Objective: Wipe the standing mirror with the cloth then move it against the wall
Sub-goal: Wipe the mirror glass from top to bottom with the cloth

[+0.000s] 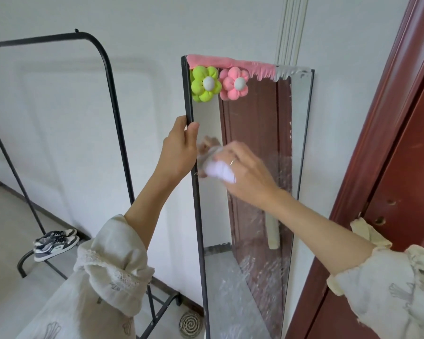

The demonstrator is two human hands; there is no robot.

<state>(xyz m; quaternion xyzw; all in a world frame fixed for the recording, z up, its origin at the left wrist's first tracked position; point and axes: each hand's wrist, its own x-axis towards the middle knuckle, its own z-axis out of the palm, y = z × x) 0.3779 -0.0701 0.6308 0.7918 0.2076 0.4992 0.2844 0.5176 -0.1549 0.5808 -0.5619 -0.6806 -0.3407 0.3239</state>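
Mirror: the standing mirror [252,172] stands upright with its right edge near the white wall [142,33], its glass streaked lower down.
Left hand: the left hand [181,148] grips the mirror's black left edge, thumb on the front.
Right hand: the right hand [245,170] holds a bunched white cloth [218,170] against the glass, just beside the left hand.
Top edge: a green flower [205,83] and a pink flower [235,83] sit below pink trim.
Left side: a black clothes rack [113,99] stands near, with sneakers [55,244] at its base.
Right side: a dark red door [402,155] is close by.
Floor: a round drain cover [190,324] lies beside the mirror's foot.
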